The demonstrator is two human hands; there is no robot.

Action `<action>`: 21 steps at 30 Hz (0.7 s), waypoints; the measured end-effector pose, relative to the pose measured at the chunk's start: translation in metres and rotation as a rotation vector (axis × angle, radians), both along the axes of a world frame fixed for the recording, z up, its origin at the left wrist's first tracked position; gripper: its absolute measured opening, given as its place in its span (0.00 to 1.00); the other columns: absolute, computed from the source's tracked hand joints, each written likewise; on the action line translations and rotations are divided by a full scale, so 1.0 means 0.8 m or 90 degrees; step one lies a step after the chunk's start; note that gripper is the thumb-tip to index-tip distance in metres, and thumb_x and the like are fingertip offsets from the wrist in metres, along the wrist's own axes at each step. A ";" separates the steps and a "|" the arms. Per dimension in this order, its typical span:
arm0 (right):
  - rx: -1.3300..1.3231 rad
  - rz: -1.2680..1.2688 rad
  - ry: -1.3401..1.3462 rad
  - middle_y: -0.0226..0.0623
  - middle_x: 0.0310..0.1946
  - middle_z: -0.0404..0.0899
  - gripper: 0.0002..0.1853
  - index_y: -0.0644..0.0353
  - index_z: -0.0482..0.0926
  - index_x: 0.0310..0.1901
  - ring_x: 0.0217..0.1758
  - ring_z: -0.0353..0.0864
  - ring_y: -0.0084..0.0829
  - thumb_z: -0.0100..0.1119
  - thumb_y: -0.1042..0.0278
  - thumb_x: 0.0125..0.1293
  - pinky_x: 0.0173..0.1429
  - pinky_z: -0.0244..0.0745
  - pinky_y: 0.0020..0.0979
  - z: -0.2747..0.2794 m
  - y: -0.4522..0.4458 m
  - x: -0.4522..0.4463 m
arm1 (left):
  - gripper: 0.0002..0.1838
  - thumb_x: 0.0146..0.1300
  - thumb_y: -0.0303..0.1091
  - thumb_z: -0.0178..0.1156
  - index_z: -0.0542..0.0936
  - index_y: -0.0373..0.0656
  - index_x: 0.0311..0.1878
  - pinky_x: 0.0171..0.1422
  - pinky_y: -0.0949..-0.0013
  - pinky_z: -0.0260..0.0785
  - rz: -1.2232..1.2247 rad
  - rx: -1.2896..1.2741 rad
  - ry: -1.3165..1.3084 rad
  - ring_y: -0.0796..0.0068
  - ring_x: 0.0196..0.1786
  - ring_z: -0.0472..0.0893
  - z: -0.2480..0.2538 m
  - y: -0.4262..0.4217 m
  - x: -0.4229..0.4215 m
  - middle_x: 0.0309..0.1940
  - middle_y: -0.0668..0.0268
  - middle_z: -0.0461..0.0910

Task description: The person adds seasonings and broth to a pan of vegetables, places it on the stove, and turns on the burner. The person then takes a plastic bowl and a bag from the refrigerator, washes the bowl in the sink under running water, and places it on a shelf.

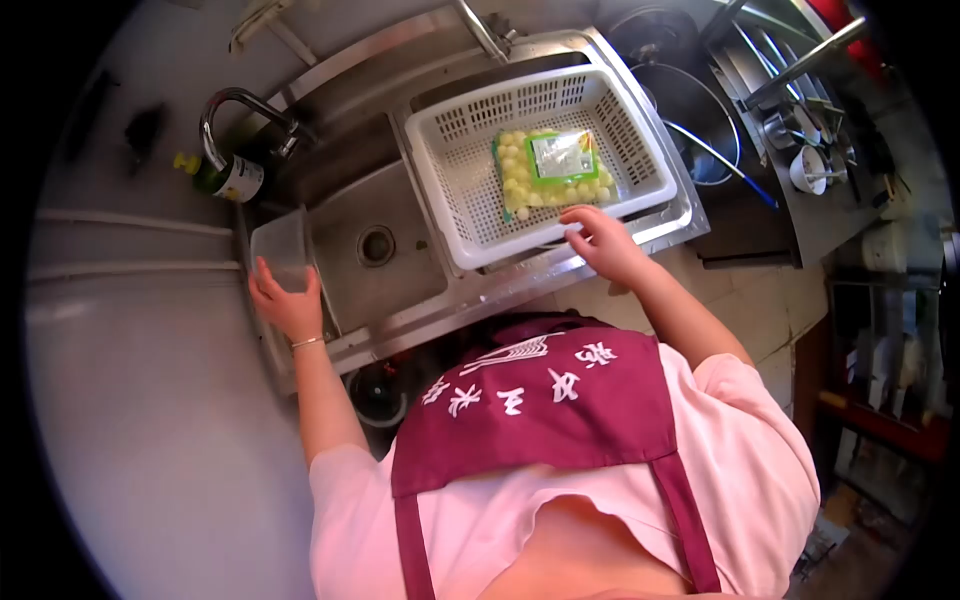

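My left hand (290, 305) is wrapped round the near end of a clear plastic container (280, 245), at the left edge of the steel sink (350, 230). Over the right basin sits a white perforated plastic basket (455, 215). Inside the basket lies a sealed bag of small pale yellow-green balls (515, 175), with a green-edged label on top. My right hand (605, 245) hovers at the basket's front rim, fingers loosely bent and apart, with nothing visible in it. I cannot tell whether its fingertips touch the rim.
A curved faucet (215, 125) and a green soap bottle (235, 180) stand behind the left basin. A drain (376, 245) lies in its floor. To the right are a large metal pot (700, 120), a blue-tipped stick (730, 168) and a white cup (808, 170) with utensils.
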State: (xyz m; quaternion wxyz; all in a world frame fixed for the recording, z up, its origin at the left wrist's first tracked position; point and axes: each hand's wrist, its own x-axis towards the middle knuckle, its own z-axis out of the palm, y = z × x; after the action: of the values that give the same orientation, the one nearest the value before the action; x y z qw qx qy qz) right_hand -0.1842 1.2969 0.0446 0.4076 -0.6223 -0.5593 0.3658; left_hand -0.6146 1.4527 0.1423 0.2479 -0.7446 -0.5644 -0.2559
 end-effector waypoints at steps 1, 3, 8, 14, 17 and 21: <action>0.012 -0.007 0.022 0.41 0.42 0.76 0.11 0.61 0.75 0.44 0.35 0.79 0.36 0.56 0.68 0.61 0.41 0.75 0.32 -0.007 -0.016 0.024 | 0.43 0.44 0.42 0.70 0.62 0.48 0.65 0.62 0.53 0.61 0.008 0.001 0.008 0.55 0.63 0.63 -0.002 -0.014 0.017 0.61 0.52 0.60; -0.018 -0.010 0.052 0.41 0.42 0.77 0.12 0.61 0.75 0.45 0.35 0.79 0.35 0.55 0.67 0.61 0.41 0.74 0.32 -0.021 -0.056 0.066 | 0.42 0.51 0.42 0.68 0.59 0.46 0.67 0.64 0.56 0.58 0.072 -0.116 -0.328 0.58 0.64 0.62 -0.004 -0.031 0.055 0.64 0.52 0.57; -0.095 -0.026 0.069 0.39 0.38 0.79 0.11 0.61 0.77 0.44 0.35 0.79 0.33 0.56 0.67 0.61 0.41 0.74 0.31 -0.040 -0.130 0.147 | 0.40 0.58 0.48 0.60 0.53 0.47 0.69 0.66 0.48 0.53 -0.012 -0.473 -0.922 0.54 0.66 0.61 0.023 -0.090 0.169 0.69 0.52 0.48; -0.001 0.060 0.022 0.40 0.35 0.81 0.09 0.58 0.80 0.40 0.36 0.80 0.37 0.56 0.67 0.60 0.42 0.74 0.33 -0.046 -0.079 0.176 | 0.44 0.59 0.55 0.56 0.45 0.50 0.70 0.61 0.44 0.60 -0.064 -0.608 -1.122 0.43 0.64 0.61 0.008 -0.121 0.226 0.67 0.50 0.47; 0.015 0.191 -0.074 0.42 0.35 0.81 0.10 0.56 0.81 0.40 0.38 0.79 0.43 0.53 0.66 0.60 0.45 0.74 0.36 -0.051 -0.019 0.142 | 0.46 0.58 0.57 0.57 0.45 0.47 0.71 0.62 0.46 0.61 -0.078 -0.612 -1.110 0.46 0.63 0.62 0.006 -0.115 0.222 0.65 0.51 0.50; -0.033 0.368 -0.217 0.42 0.37 0.81 0.14 0.52 0.81 0.43 0.43 0.78 0.45 0.48 0.63 0.60 0.49 0.73 0.39 -0.081 0.056 0.075 | 0.45 0.59 0.58 0.55 0.46 0.47 0.71 0.62 0.48 0.62 -0.075 -0.596 -1.117 0.49 0.61 0.65 0.007 -0.097 0.193 0.65 0.52 0.51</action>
State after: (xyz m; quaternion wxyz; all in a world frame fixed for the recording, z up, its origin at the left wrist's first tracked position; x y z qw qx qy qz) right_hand -0.1243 1.3420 -0.0198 0.1716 -0.5005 -0.7632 0.3708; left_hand -0.4604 1.3749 0.1477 -0.5888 -0.3415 -0.5538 -0.4795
